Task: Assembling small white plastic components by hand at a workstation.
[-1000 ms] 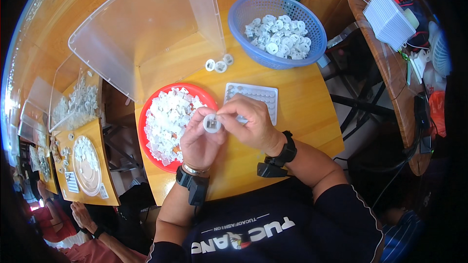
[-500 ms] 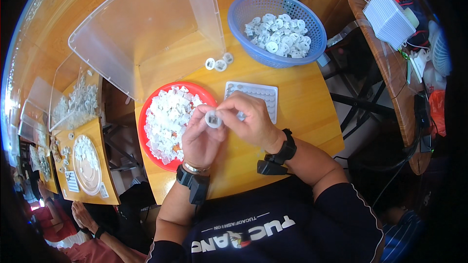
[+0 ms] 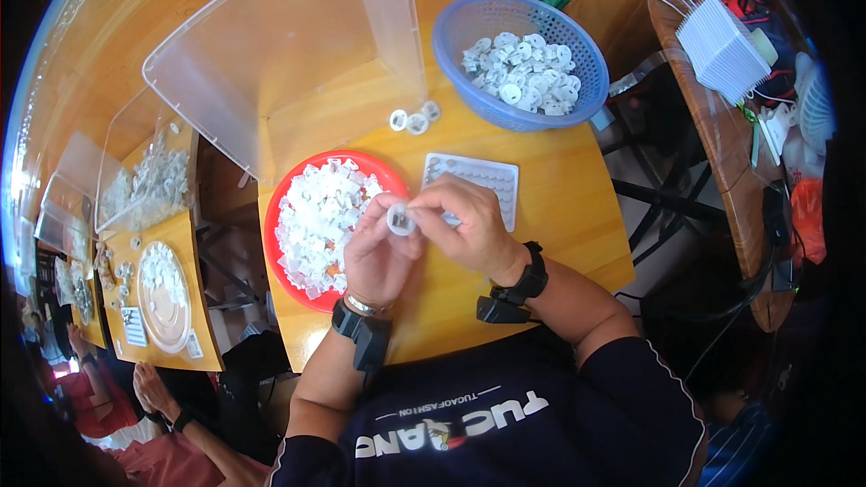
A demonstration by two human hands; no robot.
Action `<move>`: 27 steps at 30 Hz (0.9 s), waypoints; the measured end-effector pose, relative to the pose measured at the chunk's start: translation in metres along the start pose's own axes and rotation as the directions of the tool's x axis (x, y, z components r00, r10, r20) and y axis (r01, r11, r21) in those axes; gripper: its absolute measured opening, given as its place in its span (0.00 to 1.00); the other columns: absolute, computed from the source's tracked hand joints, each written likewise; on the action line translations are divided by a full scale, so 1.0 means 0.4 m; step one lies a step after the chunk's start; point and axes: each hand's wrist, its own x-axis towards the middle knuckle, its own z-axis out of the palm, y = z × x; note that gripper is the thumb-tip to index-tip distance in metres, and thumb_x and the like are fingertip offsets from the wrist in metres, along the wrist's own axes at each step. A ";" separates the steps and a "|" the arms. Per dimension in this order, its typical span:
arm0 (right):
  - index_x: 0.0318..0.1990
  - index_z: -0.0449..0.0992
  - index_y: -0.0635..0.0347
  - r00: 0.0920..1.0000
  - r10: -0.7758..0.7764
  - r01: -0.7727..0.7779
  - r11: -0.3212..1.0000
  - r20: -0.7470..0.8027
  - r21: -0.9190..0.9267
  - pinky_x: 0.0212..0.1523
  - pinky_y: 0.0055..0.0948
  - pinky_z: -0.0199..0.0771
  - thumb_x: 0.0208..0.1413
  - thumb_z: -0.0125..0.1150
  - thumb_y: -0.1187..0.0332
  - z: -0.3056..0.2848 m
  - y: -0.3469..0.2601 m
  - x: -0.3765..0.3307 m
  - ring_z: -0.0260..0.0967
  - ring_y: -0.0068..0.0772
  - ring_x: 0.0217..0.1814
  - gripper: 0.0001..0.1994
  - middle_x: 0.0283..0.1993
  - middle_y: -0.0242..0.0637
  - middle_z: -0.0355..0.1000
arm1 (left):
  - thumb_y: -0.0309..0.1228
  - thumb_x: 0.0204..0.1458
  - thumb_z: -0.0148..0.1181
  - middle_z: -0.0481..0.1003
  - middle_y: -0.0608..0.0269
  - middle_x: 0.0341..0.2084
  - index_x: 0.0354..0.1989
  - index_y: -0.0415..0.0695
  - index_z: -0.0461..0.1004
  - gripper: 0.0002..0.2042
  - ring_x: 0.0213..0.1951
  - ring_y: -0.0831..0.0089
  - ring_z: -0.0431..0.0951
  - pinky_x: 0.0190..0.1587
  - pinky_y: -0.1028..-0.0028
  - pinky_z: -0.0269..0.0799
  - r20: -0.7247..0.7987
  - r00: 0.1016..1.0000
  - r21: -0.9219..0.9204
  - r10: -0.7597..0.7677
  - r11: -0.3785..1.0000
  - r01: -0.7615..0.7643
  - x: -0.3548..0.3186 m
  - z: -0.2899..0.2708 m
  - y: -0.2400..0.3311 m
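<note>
My left hand [image 3: 379, 261] holds a small round white plastic part [image 3: 401, 220] between thumb and fingers, with a dark square mark in its middle. The thumb and forefinger of my right hand [image 3: 474, 221] are pinched at the part's upper right rim. Whether a smaller piece sits between those fingertips is hidden. A red round tray [image 3: 273, 257] heaped with small white and clear plastic pieces [image 3: 316, 216] lies beside my left hand. Partly behind my right hand is a white tray [image 3: 512, 189] with rows of small round pockets.
A blue perforated basket [image 3: 460, 97] of round white parts stands at the far right of the table. Three loose round parts [image 3: 416, 124] lie near a large clear plastic bin [image 3: 298, 54]. Another person's hands [image 3: 155, 392] show at lower left, near another table [image 3: 206, 347].
The view has shifted slightly. Both hands still hold the round part over the table, and it has turned a little. The other person's hands remain together.
</note>
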 end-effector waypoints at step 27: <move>0.32 0.75 0.59 0.991 -0.132 0.132 0.991 -0.004 -0.012 0.28 0.30 0.73 0.47 0.67 0.78 -0.007 -0.023 0.003 0.74 0.36 0.29 0.07 0.29 0.35 0.74 | 0.31 0.56 0.55 0.76 0.58 0.40 0.46 0.39 0.69 0.12 0.44 0.70 0.76 0.51 0.68 0.69 0.080 0.996 -0.043 -0.025 0.999 0.029 -0.005 0.007 0.011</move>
